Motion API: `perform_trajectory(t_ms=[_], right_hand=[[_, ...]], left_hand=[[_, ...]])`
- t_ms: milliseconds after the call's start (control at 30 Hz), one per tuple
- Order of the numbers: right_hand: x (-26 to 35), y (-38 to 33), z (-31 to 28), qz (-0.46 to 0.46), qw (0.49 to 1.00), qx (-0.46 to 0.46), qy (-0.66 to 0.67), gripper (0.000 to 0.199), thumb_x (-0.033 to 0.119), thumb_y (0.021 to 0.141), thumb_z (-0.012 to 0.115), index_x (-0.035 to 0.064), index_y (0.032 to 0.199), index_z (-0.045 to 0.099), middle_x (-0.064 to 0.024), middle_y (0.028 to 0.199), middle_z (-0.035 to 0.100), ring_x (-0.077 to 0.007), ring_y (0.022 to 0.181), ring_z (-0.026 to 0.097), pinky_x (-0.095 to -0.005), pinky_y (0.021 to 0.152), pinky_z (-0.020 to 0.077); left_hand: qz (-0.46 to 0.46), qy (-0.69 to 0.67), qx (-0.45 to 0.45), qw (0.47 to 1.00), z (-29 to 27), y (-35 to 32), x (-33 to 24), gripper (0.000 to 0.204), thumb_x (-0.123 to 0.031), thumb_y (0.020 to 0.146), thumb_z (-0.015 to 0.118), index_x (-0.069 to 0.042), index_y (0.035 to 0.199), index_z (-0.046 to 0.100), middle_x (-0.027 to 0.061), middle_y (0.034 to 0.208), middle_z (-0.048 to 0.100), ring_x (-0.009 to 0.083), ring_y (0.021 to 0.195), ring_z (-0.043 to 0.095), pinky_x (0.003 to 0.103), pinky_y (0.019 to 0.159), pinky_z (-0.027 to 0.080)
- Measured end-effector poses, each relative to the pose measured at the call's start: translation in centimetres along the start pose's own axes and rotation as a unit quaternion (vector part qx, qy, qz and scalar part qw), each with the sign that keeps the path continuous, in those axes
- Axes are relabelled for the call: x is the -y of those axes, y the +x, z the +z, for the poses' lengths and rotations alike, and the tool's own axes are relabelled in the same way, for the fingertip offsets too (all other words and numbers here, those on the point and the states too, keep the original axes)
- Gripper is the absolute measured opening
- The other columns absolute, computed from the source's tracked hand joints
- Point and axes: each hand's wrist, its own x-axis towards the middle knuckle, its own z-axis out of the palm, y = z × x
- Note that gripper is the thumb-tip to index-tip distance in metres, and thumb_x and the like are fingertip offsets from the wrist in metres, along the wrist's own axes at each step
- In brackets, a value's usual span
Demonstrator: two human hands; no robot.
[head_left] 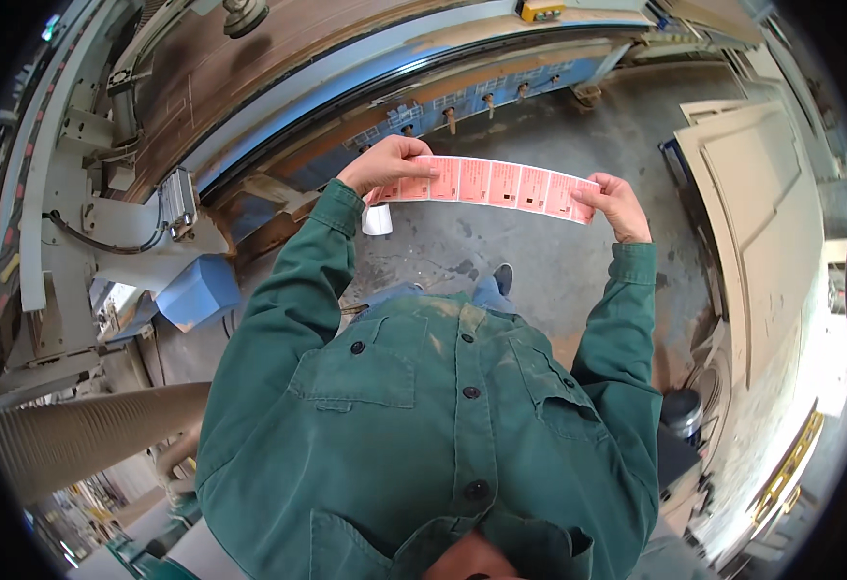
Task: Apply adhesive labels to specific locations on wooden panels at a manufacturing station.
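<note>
A long strip of pink labels (489,182) is stretched out between my two hands, bowed slightly upward in the middle. My left hand (388,166) pinches its left end, thumb lying over the printed face. At the other end my right hand (615,205) grips the strip between thumb and fingers. Below my left hand hangs a white piece of the strip's backing (377,219), folded or curled; how it joins the strip is partly hidden. The strip is held in the air above the grey floor.
A machine bed with a blue side (501,97) runs across the far side. Large beige panels (757,222) lean at the right. On the left stand a machine frame (61,193), a blue box-like part (199,293) and a ribbed hose (104,430). Grey concrete floor (462,246) lies beneath my hands.
</note>
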Motion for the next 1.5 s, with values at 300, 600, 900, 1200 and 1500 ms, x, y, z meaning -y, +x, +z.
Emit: perform_trajectory(t_ms=[300, 600, 900, 1200, 1500], right_hand=[[1.3, 9.7, -14.0, 0.013, 0.998, 0.063, -0.015, 0.015, 0.013, 0.079, 0.074, 0.0038, 0.079, 0.062, -0.0006, 0.068, 0.063, -0.0074, 0.059, 0.055, -0.0227, 0.056, 0.0423], [-1.3, 19.1, -21.5, 0.019, 0.992, 0.047, -0.114, 0.017, 0.016, 0.077, 0.075, 0.0044, 0.082, 0.064, -0.0028, 0.067, 0.064, -0.0136, 0.059, 0.06, -0.0268, 0.054, 0.0443], [2.9, 27.6, -5.9, -0.242, 0.909, 0.33, -0.074, 0.04, 0.013, 0.082, 0.069, 0.0018, 0.118, 0.056, -0.0064, 0.111, 0.06, -0.0183, 0.104, 0.057, -0.0315, 0.094, 0.0432], [6.4, 36.4, -1.6, -0.036, 0.831, 0.551, 0.068, 0.029, 0.007, 0.085, 0.067, 0.0047, 0.113, 0.06, 0.0022, 0.093, 0.059, -0.0074, 0.088, 0.054, -0.0244, 0.083, 0.0454], [10.5, 47.1, 2.2, -0.099, 0.7, 0.707, -0.007, 0.015, 0.012, 0.084, 0.069, 0.0025, 0.097, 0.069, -0.004, 0.108, 0.062, -0.0126, 0.103, 0.055, -0.0291, 0.091, 0.0436]], left_hand=[[-0.057, -0.008, -0.104, 0.993, 3.6, 11.7, -1.9, 0.022, -0.023, 0.08, 0.075, -0.003, 0.083, 0.068, -0.0021, 0.074, 0.061, 0.0054, 0.069, 0.054, 0.021, 0.062, 0.043], [-0.044, -0.051, -0.143, 0.987, 3.5, 17.3, -0.3, 0.021, -0.022, 0.084, 0.073, -0.002, 0.086, 0.068, -0.0029, 0.077, 0.063, 0.0046, 0.071, 0.055, 0.022, 0.064, 0.046], [0.003, -0.14, -0.165, 0.976, 3.4, 22.5, -1.2, 0.021, -0.024, 0.087, 0.069, -0.003, 0.09, 0.066, -0.0029, 0.078, 0.063, 0.0039, 0.072, 0.056, 0.021, 0.065, 0.046], [0.054, -0.481, -0.22, 0.847, 1.9, 22.5, -1.3, 0.027, -0.009, 0.088, 0.062, 0.003, 0.112, 0.059, 0.0071, 0.1, 0.066, 0.0115, 0.087, 0.064, 0.025, 0.078, 0.053], [0.117, -0.55, -0.403, 0.722, 0.3, 26.1, -1.4, 0.019, -0.006, 0.088, 0.064, 0.002, 0.104, 0.059, 0.0092, 0.097, 0.067, 0.0144, 0.086, 0.066, 0.027, 0.077, 0.055]])
